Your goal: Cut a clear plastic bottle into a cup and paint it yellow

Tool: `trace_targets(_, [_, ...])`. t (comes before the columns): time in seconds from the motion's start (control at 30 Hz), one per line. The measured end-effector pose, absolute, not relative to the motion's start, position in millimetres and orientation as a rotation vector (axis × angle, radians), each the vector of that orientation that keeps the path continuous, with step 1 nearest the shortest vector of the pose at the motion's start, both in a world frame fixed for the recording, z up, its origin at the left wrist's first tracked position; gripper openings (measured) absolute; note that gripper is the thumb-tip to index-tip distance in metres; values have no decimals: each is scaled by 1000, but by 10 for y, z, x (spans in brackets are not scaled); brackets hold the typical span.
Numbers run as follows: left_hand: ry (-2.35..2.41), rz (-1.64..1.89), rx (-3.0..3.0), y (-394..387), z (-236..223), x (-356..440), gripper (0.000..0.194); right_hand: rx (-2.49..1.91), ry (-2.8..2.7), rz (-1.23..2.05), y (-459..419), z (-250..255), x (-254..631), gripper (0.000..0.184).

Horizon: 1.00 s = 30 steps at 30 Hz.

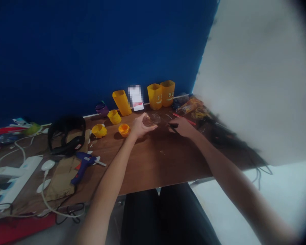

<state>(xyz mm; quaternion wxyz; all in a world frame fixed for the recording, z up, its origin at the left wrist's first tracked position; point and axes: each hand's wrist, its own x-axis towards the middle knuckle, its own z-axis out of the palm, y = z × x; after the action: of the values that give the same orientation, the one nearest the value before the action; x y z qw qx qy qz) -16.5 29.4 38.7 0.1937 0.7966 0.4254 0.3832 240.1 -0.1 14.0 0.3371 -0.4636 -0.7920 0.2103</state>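
Observation:
My left hand (139,126) is closed around a clear round plastic piece (155,118) that resembles a cup or a cut bottle end, held just above the brown table. To its right, my right hand (183,127) grips a black-handled tool (173,126) that looks like scissors. Its thin blades point left toward the plastic and are hard to make out. Left of my left hand stands a small yellow cup with an orange inside (124,130). A red stick-like thing (185,119) lies just behind my right hand.
Two yellow smiley-faced containers (161,95), a tall yellow container (121,102) and a purple cup (102,109) line the blue wall. On the left are a blue glue gun (83,166), black headphones (66,136) and a white power strip (17,185) with cables. Clutter (193,106) fills the right back.

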Motion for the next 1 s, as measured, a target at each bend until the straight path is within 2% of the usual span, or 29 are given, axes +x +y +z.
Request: trace_targets(1.0, [1233, 1051, 2174, 245, 390, -139, 47, -1212, -2130, 587, -4, 220, 2548, 28])
